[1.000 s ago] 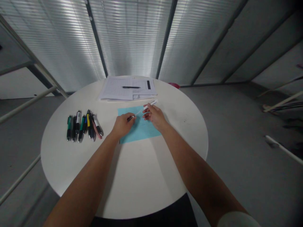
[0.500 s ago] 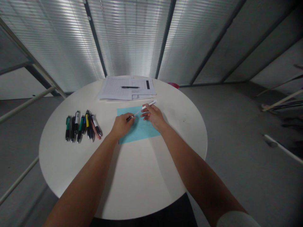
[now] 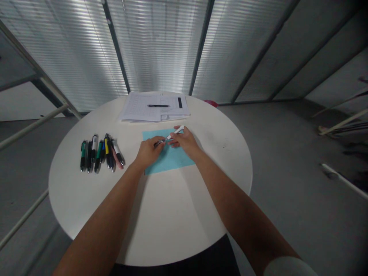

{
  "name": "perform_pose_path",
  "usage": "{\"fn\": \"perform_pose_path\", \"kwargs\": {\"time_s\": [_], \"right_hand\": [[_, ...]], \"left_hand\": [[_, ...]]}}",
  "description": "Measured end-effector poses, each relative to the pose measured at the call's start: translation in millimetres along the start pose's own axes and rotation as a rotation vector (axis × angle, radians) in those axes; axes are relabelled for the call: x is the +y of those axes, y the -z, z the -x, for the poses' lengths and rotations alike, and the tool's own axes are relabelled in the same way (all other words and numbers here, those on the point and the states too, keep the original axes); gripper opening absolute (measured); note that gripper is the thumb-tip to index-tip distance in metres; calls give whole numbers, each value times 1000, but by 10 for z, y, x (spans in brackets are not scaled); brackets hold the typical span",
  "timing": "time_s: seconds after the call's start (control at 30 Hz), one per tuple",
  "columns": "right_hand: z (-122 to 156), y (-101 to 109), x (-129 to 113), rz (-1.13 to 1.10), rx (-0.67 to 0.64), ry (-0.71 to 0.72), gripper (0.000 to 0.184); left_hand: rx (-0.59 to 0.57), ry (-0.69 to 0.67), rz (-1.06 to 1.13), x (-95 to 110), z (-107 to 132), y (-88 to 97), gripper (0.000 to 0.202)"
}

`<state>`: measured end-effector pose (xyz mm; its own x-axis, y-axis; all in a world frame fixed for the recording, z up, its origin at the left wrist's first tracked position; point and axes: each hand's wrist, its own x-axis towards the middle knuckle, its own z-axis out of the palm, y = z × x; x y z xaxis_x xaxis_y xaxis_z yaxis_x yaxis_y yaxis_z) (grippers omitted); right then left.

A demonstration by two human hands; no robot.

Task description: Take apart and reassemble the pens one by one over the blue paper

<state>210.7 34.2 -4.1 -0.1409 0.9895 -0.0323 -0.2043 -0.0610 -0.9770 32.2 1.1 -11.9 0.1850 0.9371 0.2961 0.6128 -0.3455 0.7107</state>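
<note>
Between the thumb and fingers of my left hand (image 3: 149, 150) is the black lower part of a pen (image 3: 158, 143). My right hand (image 3: 185, 142) pinches the white pen barrel (image 3: 176, 132), tilted up to the right. The barrel's lower end meets, or nearly meets, the black part; a gap is too small to tell. Both hands are over a light blue sheet (image 3: 169, 163) lying on the white round table (image 3: 169, 214).
Several pens (image 3: 99, 153), with green, black, white and yellow parts, lie in a group on the left. A stack of printed papers (image 3: 140, 107) with a dark pen (image 3: 158, 105) on top is at the far edge. Window blinds (image 3: 161, 50) stand behind.
My right hand has moved the white barrel down and left toward my left hand. The thin refill that showed between the two parts is now mostly covered.
</note>
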Motion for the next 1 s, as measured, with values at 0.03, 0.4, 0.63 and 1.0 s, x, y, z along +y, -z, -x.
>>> {"fn": "perform_pose_path", "kwargs": {"time_s": [0.03, 0.4, 0.63, 1.0], "right_hand": [[3, -3, 4, 12, -3, 7, 57], [24, 29, 9, -2, -11, 112, 61], [20, 38, 27, 91, -16, 111, 41], [-1, 50, -4, 56, 10, 51, 29]], "left_hand": [[1, -2, 10, -5, 0, -3, 38], [7, -7, 44, -1, -5, -8, 37], [-8, -5, 21, -34, -16, -20, 37], [48, 14, -35, 11, -18, -14, 32]]}}
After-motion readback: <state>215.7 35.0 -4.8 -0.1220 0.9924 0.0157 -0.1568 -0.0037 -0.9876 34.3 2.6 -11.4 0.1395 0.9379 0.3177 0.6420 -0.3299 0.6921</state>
